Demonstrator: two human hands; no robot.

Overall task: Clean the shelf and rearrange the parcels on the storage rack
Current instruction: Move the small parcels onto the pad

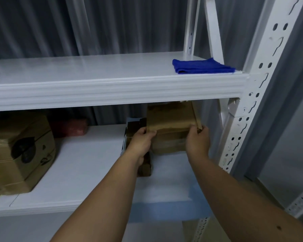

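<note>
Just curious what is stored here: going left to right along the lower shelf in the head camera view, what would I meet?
Large printed brown cardboard box → red bubble-wrapped parcel at the back → small dark carton → plain brown cardboard box, gripped by the left hand and right hand.

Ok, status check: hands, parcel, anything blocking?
Left hand and right hand grip brown parcel on lower shelf. Dark box tight against its left. Blue cloth on upper shelf.
</note>
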